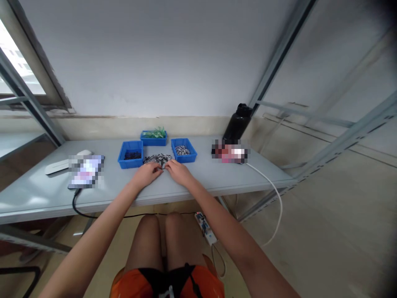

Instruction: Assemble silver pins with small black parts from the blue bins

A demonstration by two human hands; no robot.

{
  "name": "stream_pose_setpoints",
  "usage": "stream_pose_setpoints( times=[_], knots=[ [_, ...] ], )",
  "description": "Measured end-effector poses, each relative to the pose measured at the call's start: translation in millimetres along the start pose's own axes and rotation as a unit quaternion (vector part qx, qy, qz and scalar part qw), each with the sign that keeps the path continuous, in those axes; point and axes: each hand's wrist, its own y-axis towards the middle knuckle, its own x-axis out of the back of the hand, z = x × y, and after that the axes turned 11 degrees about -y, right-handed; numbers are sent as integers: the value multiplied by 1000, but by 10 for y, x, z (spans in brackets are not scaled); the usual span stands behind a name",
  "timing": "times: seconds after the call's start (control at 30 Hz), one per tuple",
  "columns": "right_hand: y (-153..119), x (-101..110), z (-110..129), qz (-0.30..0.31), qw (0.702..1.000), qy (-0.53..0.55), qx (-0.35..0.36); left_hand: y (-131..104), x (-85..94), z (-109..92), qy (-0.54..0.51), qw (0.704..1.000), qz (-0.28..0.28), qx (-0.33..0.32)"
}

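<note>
Bright metal-look pieces (158, 158), smooth plastic bins (130, 163)
The bins have a low sheen; the bench (217, 178) is smooth and faintly glossy, the black bottle (236, 125) glossy, the wall (170, 62) matt, the orange shorts (132, 284) cloth

Heap (158, 158) of small, slim pieces, silvery and dark mixed, piled loose on the grey table (211, 178). Low, wider from side to side than from front to back, with bits pointing every which way and crossing over one another. Shiny in places; too small to make out singly. Set between the left tub (132, 164) and the right tub (187, 159), both blue, close beside each. Partly hidden along the near edge by the left hand (151, 171) and right hand (177, 169).
</note>
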Motion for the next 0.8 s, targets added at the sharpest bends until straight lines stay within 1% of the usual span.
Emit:
stream_pose_setpoints(
  times=[0.13, 0.23, 0.33, 0.47, 0.57, 0.67, 0.8],
  knots=[
    [37, 23, -3, -3, 1000, 28, -8, 8, -33, 15, -16, 1000, -25, 6],
    [27, 78, 31, 2, 999, 44, -15, -18, -39, 4, -71, 996, -52, 19],
    [-16, 125, 98, -1, 998, 50, -29, -101, -29, -20, -120, 989, -82, 30],
    [-42, 148, 227, -2, 996, 62, -66, -212, -24, -37, -117, 986, -114, 37],
    [-27, 131, 306, 11, 996, 66, -51, -234, -18, -32, -112, 985, -123, 44],
    [-21, 93, 329, -6, 997, 66, -47, -233, -5, -40, -116, 984, -127, 44],
    [-45, 60, 305, -27, 994, 89, -59, -245, 10, -76, -111, 983, -131, 60]
  ],
)
